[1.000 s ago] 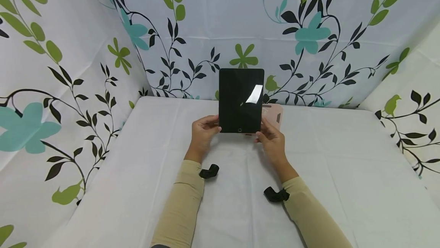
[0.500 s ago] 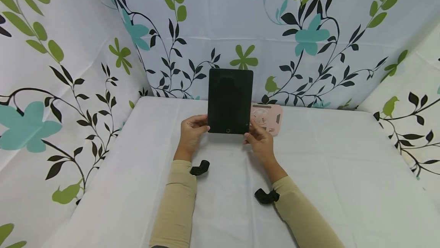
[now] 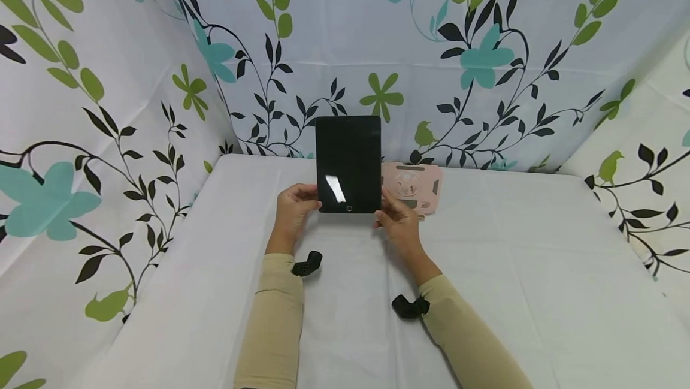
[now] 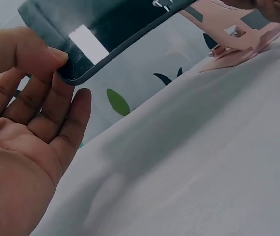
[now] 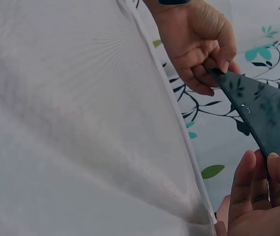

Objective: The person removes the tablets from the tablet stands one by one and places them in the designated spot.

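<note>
A black tablet point(image 3: 348, 161) with a round home button is held up in portrait above the far part of the table, its dark screen toward the head camera. My left hand point(image 3: 293, 212) pinches its lower left corner, thumb on the front and fingers behind, as the left wrist view shows. At the lower right corner my right hand point(image 3: 400, 221) grips it the same way. In the right wrist view both hands hold the tablet point(image 5: 272, 110) by its two lower corners. A bright reflection lies on the glass.
Behind my right hand a pink stand-like plate point(image 3: 426, 188) with dark pads lies at the table's back edge. The table point(image 3: 350, 305) wears a white cloth. A leaf-patterned curtain point(image 3: 334, 29) rises behind it.
Both hands have carried the tablet to the left and, lately, slightly lower. More of the pink plate now shows beside it. The grip at the corners stays the same.
</note>
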Tool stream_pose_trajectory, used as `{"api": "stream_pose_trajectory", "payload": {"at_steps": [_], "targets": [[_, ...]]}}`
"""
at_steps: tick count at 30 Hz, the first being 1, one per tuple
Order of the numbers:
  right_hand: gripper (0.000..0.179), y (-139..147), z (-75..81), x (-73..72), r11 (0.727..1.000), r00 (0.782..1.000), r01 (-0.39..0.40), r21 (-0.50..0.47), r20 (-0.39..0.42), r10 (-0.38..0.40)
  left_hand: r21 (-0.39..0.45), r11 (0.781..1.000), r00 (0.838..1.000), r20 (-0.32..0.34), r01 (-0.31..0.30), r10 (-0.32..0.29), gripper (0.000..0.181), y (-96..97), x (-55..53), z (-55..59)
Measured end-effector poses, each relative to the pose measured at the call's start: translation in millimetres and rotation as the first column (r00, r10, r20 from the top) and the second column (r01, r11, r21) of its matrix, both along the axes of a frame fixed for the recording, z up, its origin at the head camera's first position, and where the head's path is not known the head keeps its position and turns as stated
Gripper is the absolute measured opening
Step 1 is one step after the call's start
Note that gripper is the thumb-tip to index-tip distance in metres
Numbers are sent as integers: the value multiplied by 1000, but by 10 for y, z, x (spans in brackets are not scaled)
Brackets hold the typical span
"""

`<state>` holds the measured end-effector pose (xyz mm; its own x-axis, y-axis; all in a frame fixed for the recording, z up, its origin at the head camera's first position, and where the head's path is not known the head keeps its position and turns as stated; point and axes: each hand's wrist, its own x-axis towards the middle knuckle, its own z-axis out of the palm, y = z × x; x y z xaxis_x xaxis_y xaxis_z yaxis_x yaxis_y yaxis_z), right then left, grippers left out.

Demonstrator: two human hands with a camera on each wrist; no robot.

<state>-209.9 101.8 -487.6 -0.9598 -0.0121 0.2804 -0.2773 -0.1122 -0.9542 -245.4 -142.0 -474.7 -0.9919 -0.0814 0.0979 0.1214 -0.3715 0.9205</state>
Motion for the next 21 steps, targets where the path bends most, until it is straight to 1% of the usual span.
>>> {"api": "stream_pose_trajectory", "payload": {"at_steps": [4, 7, 14, 18, 21], "targets": [[61, -20, -28, -3, 1000, 999, -25, -16, 29, 26, -23, 1000, 1000, 26, 7, -7, 47, -51, 1, -17], [61, -22, -42, -6, 999, 998, -42, -12, 47, 42, -61, 998, 999, 45, 21, -18, 42, -85, 16, -5], [62, -25, -54, -28, 995, 991, -76, 70, 115, 67, -160, 986, 995, 95, 46, -31, 31, -179, 38, 7], [62, -28, -39, -27, 989, 984, -99, 108, 160, 81, -199, 978, 992, 120, 66, -43, 35, -225, 42, 10], [60, -25, -43, -36, 980, 977, -125, 154, 189, 95, -237, 969, 987, 159, 72, -35, 40, -256, 48, 18]]}}
